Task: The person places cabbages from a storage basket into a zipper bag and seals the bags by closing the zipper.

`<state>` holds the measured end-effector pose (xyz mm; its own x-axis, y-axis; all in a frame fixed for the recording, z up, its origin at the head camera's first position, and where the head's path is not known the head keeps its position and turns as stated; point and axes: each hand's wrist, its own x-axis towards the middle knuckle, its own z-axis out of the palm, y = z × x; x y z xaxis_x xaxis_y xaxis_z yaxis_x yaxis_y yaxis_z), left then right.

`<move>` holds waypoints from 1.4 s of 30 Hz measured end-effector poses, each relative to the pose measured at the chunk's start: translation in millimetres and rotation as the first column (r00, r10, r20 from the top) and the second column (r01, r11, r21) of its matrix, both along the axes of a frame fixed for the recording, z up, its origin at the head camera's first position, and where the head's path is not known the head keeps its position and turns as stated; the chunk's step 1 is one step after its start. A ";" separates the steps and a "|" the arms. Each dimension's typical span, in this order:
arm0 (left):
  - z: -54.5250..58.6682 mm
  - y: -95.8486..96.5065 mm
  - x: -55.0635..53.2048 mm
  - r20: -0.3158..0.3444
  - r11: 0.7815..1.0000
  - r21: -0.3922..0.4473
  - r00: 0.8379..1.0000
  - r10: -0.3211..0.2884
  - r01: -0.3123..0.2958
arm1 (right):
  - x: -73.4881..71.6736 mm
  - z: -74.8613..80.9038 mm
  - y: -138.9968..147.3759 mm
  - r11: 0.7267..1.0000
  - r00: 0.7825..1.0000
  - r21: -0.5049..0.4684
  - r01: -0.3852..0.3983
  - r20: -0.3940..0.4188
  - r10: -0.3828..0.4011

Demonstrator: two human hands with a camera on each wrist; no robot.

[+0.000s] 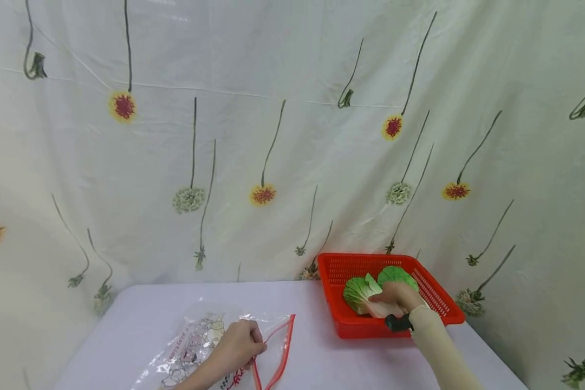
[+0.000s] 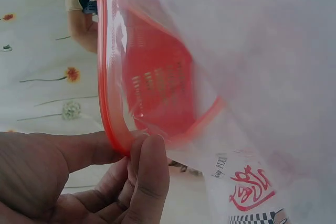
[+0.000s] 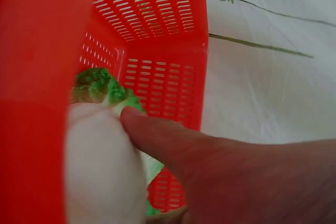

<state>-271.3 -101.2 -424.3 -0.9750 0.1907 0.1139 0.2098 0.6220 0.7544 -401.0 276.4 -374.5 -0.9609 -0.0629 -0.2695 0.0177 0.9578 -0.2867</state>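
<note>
A clear plastic zip bag [image 1: 195, 346] with a red-edged mouth and printed cartoon figures lies on the table. My left hand [image 1: 239, 344] pinches its rim, thumb against fingers; in the left wrist view the red zip edge [image 2: 104, 77] curves away from the mouth, which stands parted. Inside the red basket [image 1: 343, 329], my right hand [image 1: 400, 295] grips a napa cabbage [image 1: 357, 295] by its pale stalk end. The right wrist view has the thumb pressed on the white stalk [image 3: 102, 161]; the other fingers are mostly hidden. Another green cabbage [image 1: 396, 275] lies behind it.
The white table [image 1: 307, 303] carries the bag at left and the basket at right. A flower-patterned curtain [image 1: 292, 151] hangs close behind the table. The basket has slotted, raised walls. A black strap [image 1: 398, 323] sits at my right wrist.
</note>
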 end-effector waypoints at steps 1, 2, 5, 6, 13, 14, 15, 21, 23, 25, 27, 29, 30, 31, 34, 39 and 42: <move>-0.6 0.1 0.6 -0.010 1.000 0.003 1.000 -0.008 0.008 | -0.7 -1.7 1.8 1.000 1.000 -0.025 0.017 0.013 -0.016; -1.1 0.2 1.1 -0.017 1.000 0.006 1.000 -0.014 0.014 | -1.4 -3.3 3.0 0.999 1.000 -0.039 0.015 0.014 -0.014; -2.5 -0.1 1.8 -0.037 1.000 0.010 0.999 -0.020 0.021 | -3.1 -8.5 5.3 0.987 0.998 -0.153 0.057 0.023 -0.055; -2.9 -0.2 1.7 -0.042 1.000 0.008 0.999 -0.019 0.019 | -3.7 -10.4 5.7 0.976 0.997 -0.201 0.082 0.025 -0.078; -5.9 -1.8 -1.4 -0.055 1.000 0.000 0.998 -0.006 0.006 | -4.0 -16.9 5.1 0.964 0.990 -0.245 0.099 -0.070 -0.120; -6.2 -2.2 -1.9 -0.050 1.000 0.003 0.999 -0.001 0.001 | -3.5 -16.2 4.2 0.964 0.989 -0.246 0.096 -0.086 -0.121; -6.4 -2.6 -2.3 -0.042 1.000 0.005 0.999 0.007 -0.006 | -3.1 -15.5 3.2 0.968 0.987 -0.236 0.081 -0.114 -0.110; -4.6 -5.1 -4.1 0.015 0.999 0.000 0.999 0.044 -0.044 | -1.0 -6.8 -5.9 0.970 0.944 -0.237 0.055 -0.305 -0.128; -3.5 -5.9 -4.7 0.022 0.999 0.006 0.999 0.048 -0.048 | -0.5 -3.2 -9.8 0.952 0.927 -0.300 0.067 -0.335 -0.170; -2.6 -6.6 -5.5 0.018 0.999 0.015 0.999 0.051 -0.051 | 2.4 1.9 -15.0 0.928 0.919 -0.366 0.069 -0.338 -0.202; -1.9 -7.1 -6.0 0.020 0.998 0.023 0.998 0.057 -0.057 | 6.2 7.0 -21.3 0.898 0.916 -0.435 0.064 -0.332 -0.226; -1.7 -7.6 -6.6 0.015 0.997 0.027 0.998 0.065 -0.066 | 12.2 12.2 -28.6 0.876 0.910 -0.479 0.053 -0.339 -0.240; -1.6 -7.7 -6.8 0.013 0.997 0.025 0.997 0.070 -0.070 | 15.3 14.8 -32.6 0.870 0.906 -0.492 0.047 -0.346 -0.245; -1.4 -7.7 -6.7 0.012 0.997 0.025 0.997 0.073 -0.074 | 18.5 17.1 -37.1 0.864 0.901 -0.502 0.040 -0.356 -0.248; -1.5 -7.0 -6.9 0.003 0.996 0.027 0.997 0.083 -0.083 | 30.0 22.6 -51.6 0.841 0.892 -0.541 0.017 -0.372 -0.257; -1.9 -5.9 -6.5 -0.016 0.995 0.032 0.996 0.092 -0.092 | 48.4 23.2 -78.6 0.813 0.885 -0.581 -0.029 -0.392 -0.249; -0.9 -5.6 -5.9 -0.016 0.995 0.040 0.996 0.092 -0.091 | 57.6 17.3 -94.9 0.806 0.879 -0.588 -0.069 -0.418 -0.230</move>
